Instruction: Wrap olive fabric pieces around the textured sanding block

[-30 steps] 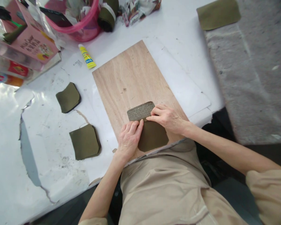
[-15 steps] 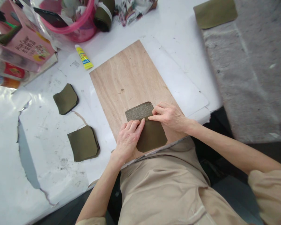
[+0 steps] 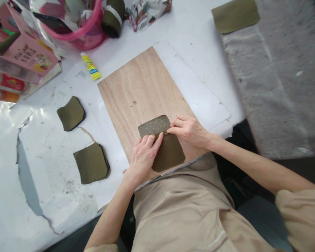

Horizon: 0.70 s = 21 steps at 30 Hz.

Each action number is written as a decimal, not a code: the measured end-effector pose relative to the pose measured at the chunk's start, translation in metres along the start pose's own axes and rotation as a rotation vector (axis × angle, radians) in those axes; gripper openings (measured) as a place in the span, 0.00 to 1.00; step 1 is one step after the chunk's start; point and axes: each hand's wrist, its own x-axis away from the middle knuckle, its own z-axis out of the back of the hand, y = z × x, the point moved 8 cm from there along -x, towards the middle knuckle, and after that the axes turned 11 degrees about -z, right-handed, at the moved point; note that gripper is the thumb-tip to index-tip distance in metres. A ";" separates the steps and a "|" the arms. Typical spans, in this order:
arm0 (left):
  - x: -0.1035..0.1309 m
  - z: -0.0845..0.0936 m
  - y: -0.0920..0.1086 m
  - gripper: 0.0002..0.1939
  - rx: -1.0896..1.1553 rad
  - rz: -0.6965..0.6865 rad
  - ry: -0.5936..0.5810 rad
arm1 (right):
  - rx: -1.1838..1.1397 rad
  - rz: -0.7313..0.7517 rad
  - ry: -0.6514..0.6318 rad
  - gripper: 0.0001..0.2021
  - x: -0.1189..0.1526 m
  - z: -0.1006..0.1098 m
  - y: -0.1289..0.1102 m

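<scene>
An olive fabric piece (image 3: 169, 154) with angled lower corners lies near the front edge of a wooden board (image 3: 144, 84). Its upper edge meets a grey speckled template-like piece (image 3: 154, 125) with rounded top corners. My left hand (image 3: 145, 152) presses along that edge, its fingers bent and close together and the thumb stretched toward the middle. At the right end of the same edge, my right hand (image 3: 187, 129) pinches the fabric between thumb and forefinger. The fingers partly cover the line where the two pieces meet.
Two stacks of cut olive fabric, an upper stack (image 3: 71, 113) and a lower stack (image 3: 91, 163), lie left of the board. A yellow glue tube (image 3: 91, 66), pink basket (image 3: 86, 36) and fabric roll (image 3: 113, 19) are farther back. Grey felt-like cloth (image 3: 280, 80) covers the right side.
The whole view has shifted slightly. Both hands stay at the fabric edge, with the right fingertips moved only a little; the pieces lie much as before.
</scene>
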 end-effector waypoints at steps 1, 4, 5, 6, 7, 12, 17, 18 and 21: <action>0.000 0.000 -0.001 0.28 0.013 0.009 0.005 | 0.001 -0.006 -0.004 0.14 0.000 0.000 0.001; -0.002 0.001 -0.001 0.29 0.036 0.015 0.020 | 0.002 -0.014 -0.009 0.14 0.002 0.001 0.001; -0.003 0.001 -0.001 0.29 0.037 0.009 0.018 | 0.002 -0.015 -0.008 0.14 0.002 0.002 0.001; -0.004 0.002 0.000 0.28 0.036 0.003 0.010 | 0.002 -0.016 -0.006 0.14 0.002 0.002 0.001; -0.005 0.002 0.000 0.28 0.034 -0.003 -0.002 | 0.004 -0.015 -0.004 0.14 0.002 0.002 0.001; -0.010 0.002 0.001 0.29 0.062 0.019 -0.107 | 0.022 0.004 -0.015 0.13 0.003 0.000 0.001; -0.013 0.002 0.004 0.30 0.055 0.019 -0.180 | 0.009 -0.003 -0.013 0.13 0.007 0.001 0.003; -0.014 0.002 0.004 0.30 0.045 0.015 -0.193 | 0.008 -0.007 -0.014 0.13 0.007 0.001 0.003; -0.016 0.002 0.006 0.30 0.033 0.014 -0.220 | 0.008 -0.020 -0.018 0.13 0.009 0.003 0.004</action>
